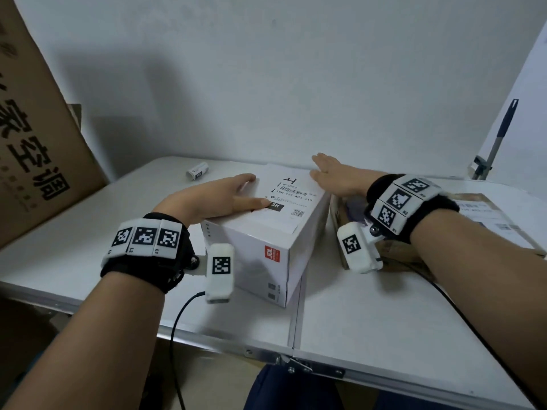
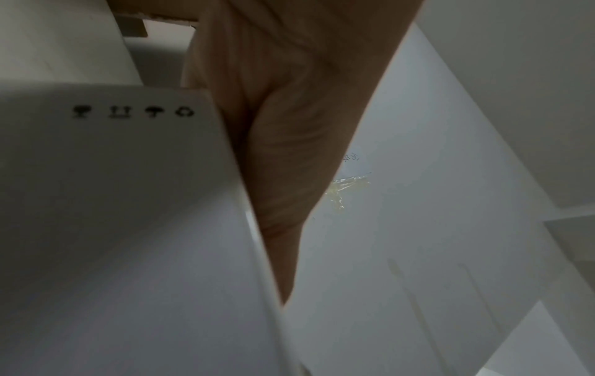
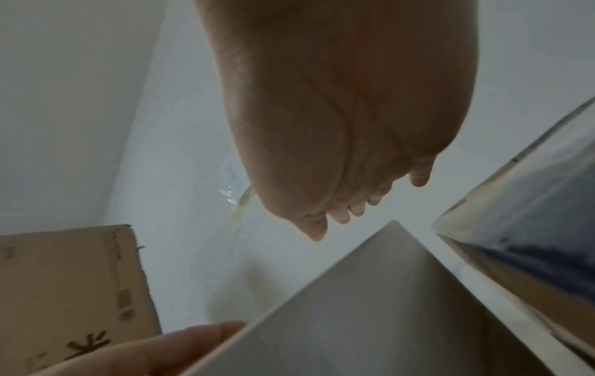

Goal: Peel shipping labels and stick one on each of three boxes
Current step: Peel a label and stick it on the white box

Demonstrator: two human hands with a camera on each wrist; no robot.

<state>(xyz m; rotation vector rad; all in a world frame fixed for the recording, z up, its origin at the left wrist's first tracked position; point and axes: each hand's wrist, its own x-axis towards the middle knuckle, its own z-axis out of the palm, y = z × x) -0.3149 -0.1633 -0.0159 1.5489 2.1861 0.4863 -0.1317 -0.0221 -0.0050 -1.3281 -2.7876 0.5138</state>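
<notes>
A white box (image 1: 260,250) stands in the middle of the table with a printed shipping label (image 1: 291,199) lying on its top face. My left hand (image 1: 219,196) lies flat on the box top, its thumb pressing the label's near left corner. My right hand (image 1: 334,173) is flat with straight fingers at the label's far right edge, just above or on the box. In the right wrist view the right hand (image 3: 338,127) hovers over the box top (image 3: 370,305). In the left wrist view the left palm (image 2: 289,127) lies against the box edge (image 2: 128,203).
A flat brown box (image 1: 485,220) lies at the right, partly under my right forearm. A small white roll (image 1: 197,171) lies at the table's (image 1: 384,315) back left. A large cardboard carton (image 1: 35,137) leans at the left. A blue-handled pole (image 1: 500,134) stands far right.
</notes>
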